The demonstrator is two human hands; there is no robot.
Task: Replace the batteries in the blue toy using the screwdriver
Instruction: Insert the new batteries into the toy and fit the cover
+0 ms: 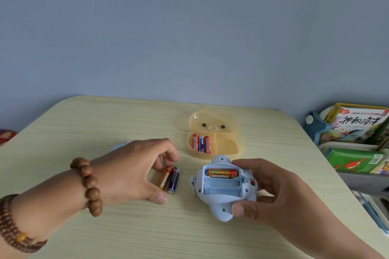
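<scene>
My right hand (271, 193) holds the blue toy (223, 206) underside up, just above the table. Its battery bay is open, with one orange battery (222, 173) in the far slot and two near slots bare. My left hand (130, 170) arches over two loose batteries lying side by side on the table. It spans the orange battery (164, 178) end to end, fingertips on the far end and thumb at the near end. The purple battery (173, 180) lies free beside it. No screwdriver is in view.
A yellow bear-shaped case (223, 147) lies open behind the toy with three batteries in its left compartment. A pale blue piece (119, 144) peeks out behind my left hand. Books and boxes (357, 130) fill a shelf past the table's right edge.
</scene>
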